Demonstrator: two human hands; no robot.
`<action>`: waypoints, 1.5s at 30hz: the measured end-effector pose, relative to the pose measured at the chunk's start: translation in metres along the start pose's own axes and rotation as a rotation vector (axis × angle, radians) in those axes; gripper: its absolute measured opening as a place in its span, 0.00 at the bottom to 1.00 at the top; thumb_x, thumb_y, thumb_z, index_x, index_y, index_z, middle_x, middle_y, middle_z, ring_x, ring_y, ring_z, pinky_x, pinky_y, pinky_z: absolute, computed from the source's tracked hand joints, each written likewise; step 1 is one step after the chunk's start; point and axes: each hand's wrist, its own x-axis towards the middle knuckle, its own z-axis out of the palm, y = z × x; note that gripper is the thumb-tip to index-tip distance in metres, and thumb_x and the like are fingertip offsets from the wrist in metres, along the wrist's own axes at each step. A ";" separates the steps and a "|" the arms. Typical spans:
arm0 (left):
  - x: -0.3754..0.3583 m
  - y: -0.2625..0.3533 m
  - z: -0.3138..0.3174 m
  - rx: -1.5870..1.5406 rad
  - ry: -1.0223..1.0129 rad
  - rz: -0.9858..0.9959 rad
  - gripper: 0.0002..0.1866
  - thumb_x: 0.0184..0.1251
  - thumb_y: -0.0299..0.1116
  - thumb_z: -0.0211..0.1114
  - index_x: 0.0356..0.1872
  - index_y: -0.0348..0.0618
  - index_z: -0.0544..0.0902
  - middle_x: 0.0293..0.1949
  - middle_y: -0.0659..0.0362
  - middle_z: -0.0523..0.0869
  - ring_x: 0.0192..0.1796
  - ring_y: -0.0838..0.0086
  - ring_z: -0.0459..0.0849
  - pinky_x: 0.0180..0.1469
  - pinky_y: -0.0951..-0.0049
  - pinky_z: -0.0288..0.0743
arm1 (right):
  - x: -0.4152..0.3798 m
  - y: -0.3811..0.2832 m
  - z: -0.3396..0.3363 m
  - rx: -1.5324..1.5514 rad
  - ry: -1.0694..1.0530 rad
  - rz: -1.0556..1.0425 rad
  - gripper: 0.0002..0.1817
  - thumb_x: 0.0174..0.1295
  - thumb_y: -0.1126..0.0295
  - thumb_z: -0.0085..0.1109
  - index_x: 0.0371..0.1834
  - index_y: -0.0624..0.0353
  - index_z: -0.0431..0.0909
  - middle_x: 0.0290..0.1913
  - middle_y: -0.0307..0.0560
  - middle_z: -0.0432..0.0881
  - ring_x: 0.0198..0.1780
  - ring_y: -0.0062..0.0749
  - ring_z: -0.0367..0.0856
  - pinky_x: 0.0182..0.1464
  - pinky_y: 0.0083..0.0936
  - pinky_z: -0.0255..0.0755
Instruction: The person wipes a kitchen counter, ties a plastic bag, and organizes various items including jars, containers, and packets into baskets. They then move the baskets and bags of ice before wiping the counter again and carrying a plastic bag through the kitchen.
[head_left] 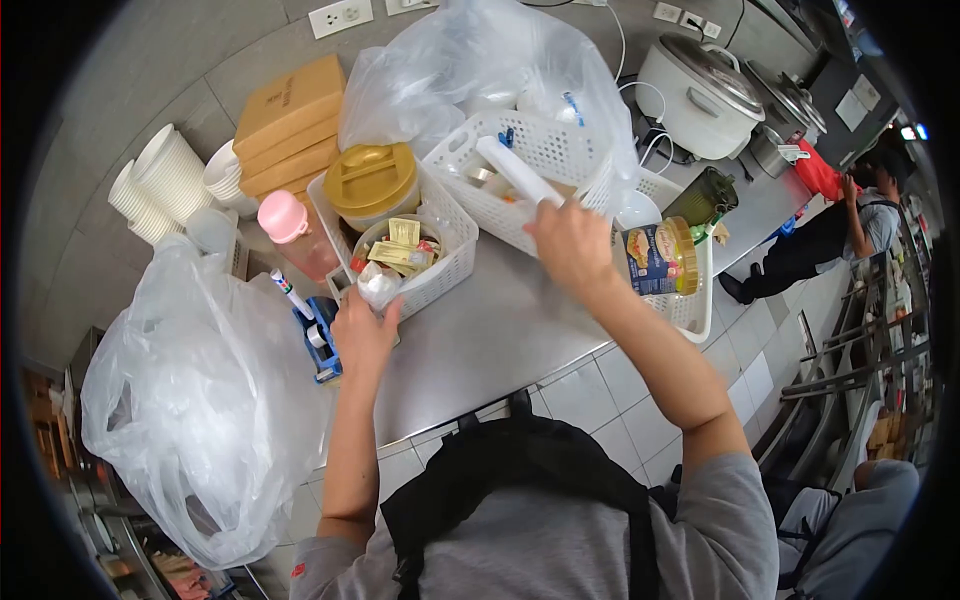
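Observation:
My right hand (572, 243) is closed at the lower end of a long white roll (520, 170), which slants out of the back white perforated basket (590, 165). My left hand (363, 325) is at the front corner of the nearer white basket (455, 255), its fingers around a small crumpled white plastic bundle (378, 285). In this basket are a gold-lidded tub (370, 180) and a round container with several yellow packets (400, 250). Beside my left hand lies a blue tape dispenser (318, 335) with a marker (290, 290).
A large clear plastic bag (200, 400) hangs at the left table edge. Stacked white cups (170, 175), brown boxes (290, 120) and a pink-capped bottle (285, 218) stand behind. A labelled jar (660, 258) and rice cooker (700, 95) are right. A person (845, 225) stands beyond.

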 end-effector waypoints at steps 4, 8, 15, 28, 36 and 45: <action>-0.018 0.030 -0.016 -0.065 0.130 0.148 0.40 0.42 0.28 0.71 0.60 0.35 0.61 0.59 0.37 0.64 0.60 0.47 0.67 0.60 0.60 0.62 | -0.003 -0.003 -0.004 0.132 -0.490 -0.288 0.17 0.56 0.56 0.56 0.30 0.62 0.79 0.33 0.57 0.80 0.35 0.43 0.82 0.33 0.33 0.77; -0.030 0.063 -0.020 -0.081 0.270 0.411 0.37 0.45 0.28 0.69 0.60 0.37 0.63 0.59 0.40 0.65 0.59 0.49 0.68 0.61 0.59 0.61 | 0.045 0.025 -0.026 0.225 -0.463 -0.400 0.19 0.53 0.54 0.58 0.32 0.61 0.81 0.33 0.53 0.81 0.37 0.48 0.81 0.41 0.39 0.74; -0.025 0.111 0.055 -0.282 -0.328 0.344 0.35 0.48 0.41 0.70 0.60 0.45 0.66 0.60 0.31 0.61 0.51 0.42 0.75 0.50 0.59 0.72 | 0.220 0.060 0.025 0.322 -0.326 -0.305 0.20 0.52 0.51 0.57 0.26 0.61 0.81 0.30 0.56 0.81 0.34 0.49 0.79 0.38 0.38 0.72; -0.012 0.139 0.099 0.072 -0.185 0.109 0.22 0.50 0.46 0.66 0.32 0.36 0.70 0.39 0.31 0.77 0.26 0.48 0.82 0.23 0.60 0.77 | 0.369 0.085 0.182 -0.475 -0.291 -0.725 0.16 0.57 0.65 0.43 0.42 0.54 0.79 0.48 0.52 0.78 0.48 0.41 0.78 0.48 0.38 0.71; 0.009 0.159 0.087 0.209 -0.287 -0.002 0.15 0.54 0.41 0.64 0.27 0.39 0.73 0.20 0.46 0.77 0.20 0.56 0.80 0.19 0.62 0.73 | 0.373 0.167 0.150 -0.216 -0.251 -0.188 0.18 0.53 0.61 0.57 0.46 0.57 0.76 0.49 0.49 0.77 0.50 0.39 0.75 0.50 0.30 0.69; 0.046 0.163 0.097 0.218 -0.322 0.066 0.14 0.56 0.42 0.62 0.24 0.40 0.77 0.19 0.49 0.79 0.21 0.58 0.81 0.22 0.63 0.75 | 0.286 0.117 -0.005 -0.425 -0.548 -0.693 0.17 0.49 0.59 0.64 0.38 0.57 0.78 0.43 0.46 0.79 0.44 0.32 0.77 0.43 0.29 0.70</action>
